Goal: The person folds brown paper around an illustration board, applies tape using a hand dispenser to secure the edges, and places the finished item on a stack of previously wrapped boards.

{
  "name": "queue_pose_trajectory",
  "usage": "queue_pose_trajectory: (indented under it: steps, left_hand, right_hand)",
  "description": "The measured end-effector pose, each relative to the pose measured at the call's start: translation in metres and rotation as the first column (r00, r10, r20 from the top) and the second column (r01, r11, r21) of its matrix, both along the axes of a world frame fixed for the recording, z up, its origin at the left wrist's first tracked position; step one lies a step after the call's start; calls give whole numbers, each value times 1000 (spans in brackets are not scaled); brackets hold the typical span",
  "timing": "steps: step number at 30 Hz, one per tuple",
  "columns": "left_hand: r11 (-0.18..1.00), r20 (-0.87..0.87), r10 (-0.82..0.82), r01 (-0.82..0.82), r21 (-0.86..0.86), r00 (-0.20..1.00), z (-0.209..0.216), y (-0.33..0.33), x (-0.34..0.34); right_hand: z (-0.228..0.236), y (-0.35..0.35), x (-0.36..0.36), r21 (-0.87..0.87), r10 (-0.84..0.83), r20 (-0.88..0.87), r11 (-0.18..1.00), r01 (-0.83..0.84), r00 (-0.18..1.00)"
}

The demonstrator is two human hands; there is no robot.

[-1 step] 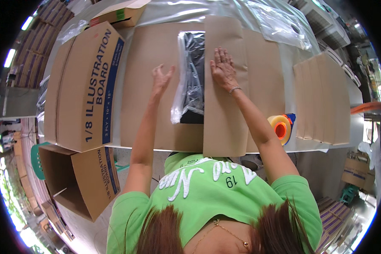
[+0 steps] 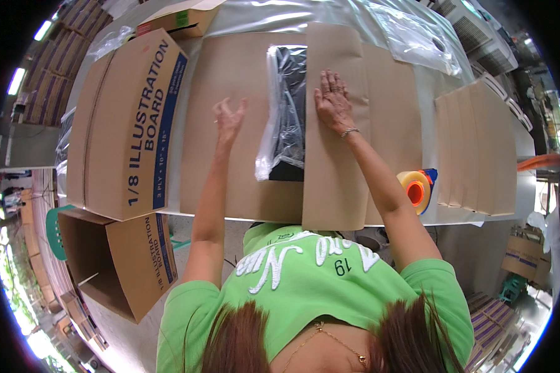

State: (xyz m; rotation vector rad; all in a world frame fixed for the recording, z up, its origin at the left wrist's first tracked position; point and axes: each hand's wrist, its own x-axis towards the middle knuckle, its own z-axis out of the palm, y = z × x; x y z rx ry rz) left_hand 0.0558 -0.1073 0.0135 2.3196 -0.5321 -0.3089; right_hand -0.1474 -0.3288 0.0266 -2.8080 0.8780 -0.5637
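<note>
My right hand [image 2: 333,102] lies flat, fingers stretched, on a folded-over cardboard flap [image 2: 335,174] in the middle of the table. To its left, my left hand [image 2: 230,118] hovers with fingers spread and slightly curled, holding nothing, over the left part of the opened cardboard sheet [image 2: 230,68]. Between the hands lies a black, flat, board-like item [image 2: 289,171] with a crumpled clear plastic bag [image 2: 286,112] over it. The flap covers its right side, so its full extent is hidden.
A large printed cardboard box [image 2: 118,130] stands on the left, with an open box [image 2: 115,264] below it. At right are a tape dispenser [image 2: 415,191] and a stack of folded cardboard [image 2: 476,149]. Clear plastic sheeting [image 2: 410,40] lies at the back right.
My left hand has shifted a little to the left, away from the plastic-covered item. My right hand stays flat on the flap. The whole view has moved slightly.
</note>
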Motion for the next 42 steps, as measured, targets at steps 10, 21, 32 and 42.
queue_pose_trajectory:
  steps: [10, 21, 32, 42]
  left_hand:
    - [866, 224, 228, -302, 398, 948, 7, 87, 28]
    - [992, -14, 123, -123, 2, 992, 20, 122, 102]
    - [953, -544, -32, -139, -270, 838, 42, 108, 93]
    - [988, 98, -145, 138, 67, 985, 38, 67, 85]
  right_hand:
    - [-5, -3, -1, -36, -27, -60, 999, 25, 998]
    - [-9, -7, -1, -80, -53, -73, 996, 47, 996]
    - [-8, -5, -2, -72, -53, -89, 996, 46, 995]
    - [15, 13, 3, -166, -146, -46, 977, 137, 988]
